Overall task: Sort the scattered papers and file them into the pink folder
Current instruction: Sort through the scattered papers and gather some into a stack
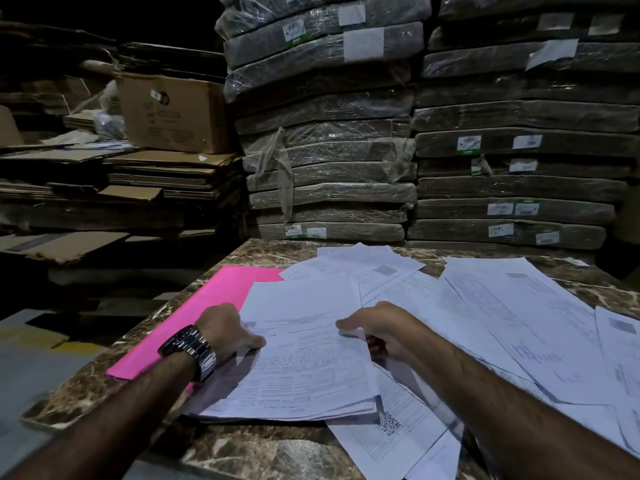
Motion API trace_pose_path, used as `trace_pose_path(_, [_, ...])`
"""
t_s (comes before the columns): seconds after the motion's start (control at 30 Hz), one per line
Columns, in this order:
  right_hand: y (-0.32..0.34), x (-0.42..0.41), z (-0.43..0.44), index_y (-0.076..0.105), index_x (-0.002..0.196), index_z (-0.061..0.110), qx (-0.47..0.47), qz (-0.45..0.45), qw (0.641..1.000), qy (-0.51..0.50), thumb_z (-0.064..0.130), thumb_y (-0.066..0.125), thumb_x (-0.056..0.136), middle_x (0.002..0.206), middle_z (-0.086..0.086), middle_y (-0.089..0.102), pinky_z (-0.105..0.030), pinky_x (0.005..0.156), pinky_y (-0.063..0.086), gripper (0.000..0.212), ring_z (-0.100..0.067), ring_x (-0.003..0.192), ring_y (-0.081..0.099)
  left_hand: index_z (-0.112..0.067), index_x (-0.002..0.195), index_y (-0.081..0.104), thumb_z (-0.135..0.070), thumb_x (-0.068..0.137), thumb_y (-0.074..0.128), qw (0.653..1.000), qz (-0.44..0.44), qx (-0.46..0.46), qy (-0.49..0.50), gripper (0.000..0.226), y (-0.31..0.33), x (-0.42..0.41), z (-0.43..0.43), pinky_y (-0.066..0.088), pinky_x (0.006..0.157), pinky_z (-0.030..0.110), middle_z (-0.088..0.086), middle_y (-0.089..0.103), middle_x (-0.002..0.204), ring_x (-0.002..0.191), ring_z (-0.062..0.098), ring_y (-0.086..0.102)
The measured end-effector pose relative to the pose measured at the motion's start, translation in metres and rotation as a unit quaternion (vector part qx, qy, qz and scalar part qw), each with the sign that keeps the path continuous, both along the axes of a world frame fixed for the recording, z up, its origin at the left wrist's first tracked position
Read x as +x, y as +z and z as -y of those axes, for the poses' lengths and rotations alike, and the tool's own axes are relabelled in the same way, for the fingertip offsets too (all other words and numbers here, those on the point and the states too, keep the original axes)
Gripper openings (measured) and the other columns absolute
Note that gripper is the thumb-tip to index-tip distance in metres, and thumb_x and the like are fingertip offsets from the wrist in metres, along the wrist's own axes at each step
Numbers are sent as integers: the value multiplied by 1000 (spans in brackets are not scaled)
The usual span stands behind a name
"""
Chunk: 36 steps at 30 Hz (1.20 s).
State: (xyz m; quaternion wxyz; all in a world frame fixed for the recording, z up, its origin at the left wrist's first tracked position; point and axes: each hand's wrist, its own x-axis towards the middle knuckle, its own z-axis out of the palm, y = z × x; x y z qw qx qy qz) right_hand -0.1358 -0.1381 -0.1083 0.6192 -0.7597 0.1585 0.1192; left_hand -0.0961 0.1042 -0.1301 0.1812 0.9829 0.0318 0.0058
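Task partly done, we judged. Some sheets gathered into stack near centre of table, its left side overlapping pink folder. Folder lay left of stack; we saw nothing filed inside. Loose papers lay spread right and far, unsorted.

Our left hand rested on stack's left edge, thumb on top, other fingers hidden, grip unclear. Our right hand pinched stack's right edge, one finger above, rest curled beneath. Both forearms reached forward over near edge.
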Motion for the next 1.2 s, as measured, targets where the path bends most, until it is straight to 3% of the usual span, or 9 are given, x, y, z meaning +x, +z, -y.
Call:
trace_pose_path(0.17, [-14,14,-4,59,96,-4,0,14,999,-33,1,74,79,89,-16,66,-30,65,48,23,-29,75,63,-17,70,59,-42,71,78,999,-9,-33,2,31,0,2,-4,29,49,22,1,51,67,59,15,45])
trace_pose_path(0.3, [-22,11,-4,63,110,-8,50,48,997,-29,-4,73,78,95,-15,70,-26,59,53,34,-29,76,67,-24,67,47,-41,75,76,997,-31,-70,12,35,3,1,-3,35,55,22,-2,52,79,68,12,47])
trace_pose_path(0.37, [-24,9,2,66,112,-6,69,74,995,-19,-4,70,82,97,-13,73,-29,64,58,30,-28,80,70,-24,93,55,-46,77,73,994,-34,-104,19,32,5,-2,-2,40,70,26,5,57,105,91,18,54])
trace_pose_path(0.47, [-20,5,12,68,113,0,87,94,992,-4,-1,69,85,101,-12,74,-33,66,60,28,-28,85,73,-8,138,40,-52,79,69,988,-31,-146,24,79,6,-1,1,41,79,28,7,53,127,107,21,52])
trace_pose_path(0.67, [-13,2,30,68,114,3,88,115,989,-8,2,67,87,106,-11,74,-32,69,59,28,-28,90,72,-9,124,47,-30,78,77,927,-61,-369,-12,59,7,7,5,57,85,44,9,71,106,90,27,71])
trace_pose_path(0.8, [-18,2,36,69,114,4,105,115,988,-20,2,66,88,104,-11,75,-43,81,59,26,-31,91,73,-4,117,58,-18,94,58,903,-76,-422,-31,27,4,9,11,57,82,46,13,74,100,86,30,72])
trace_pose_path(0.93, [-24,3,37,70,111,3,78,113,990,-30,6,66,89,100,-11,76,-41,81,59,23,-30,89,73,-4,81,50,-12,99,43,903,-63,-425,-4,20,-3,5,19,31,47,24,6,50,59,43,15,43])
trace_pose_path(1.03, [-25,3,36,69,109,2,69,114,990,-38,8,63,91,99,-13,75,-40,80,59,20,-31,89,72,-11,74,42,-10,99,40,900,-60,-431,15,25,-8,2,23,23,48,25,5,35,59,45,13,29])
trace_pose_path(1.2, [-27,2,28,67,103,3,41,112,992,-39,9,57,93,108,-20,71,-48,90,53,16,-37,98,68,-11,88,49,-16,93,46,895,-84,-438,-13,8,-9,-3,26,33,72,33,11,49,88,79,23,45])
